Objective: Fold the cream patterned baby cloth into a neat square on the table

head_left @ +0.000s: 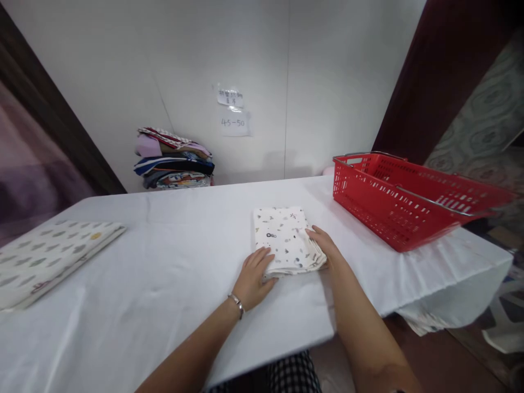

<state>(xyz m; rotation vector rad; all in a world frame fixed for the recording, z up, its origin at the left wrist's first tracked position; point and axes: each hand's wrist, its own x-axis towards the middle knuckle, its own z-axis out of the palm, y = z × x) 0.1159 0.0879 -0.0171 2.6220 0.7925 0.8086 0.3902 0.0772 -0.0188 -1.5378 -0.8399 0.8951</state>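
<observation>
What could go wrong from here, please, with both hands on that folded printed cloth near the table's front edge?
1. The left hand and right hand only rest on the folded cloth; with no firm grip, its layers might slip apart when lifted.
2. The cloth lies near the table front edge, so a pull toward the body could drop it.
3. The red basket overhangs the right edge and might tip if bumped.

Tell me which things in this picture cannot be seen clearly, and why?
Head view:
- Red basket: its inside is hidden by its own wall.
- Upper paper note on the wall: writing too small to read.
- Patterned mat: cut off by the left edge.
- Underside of the folded cloth: hidden; the left hand and right hand cover its near corners.
</observation>
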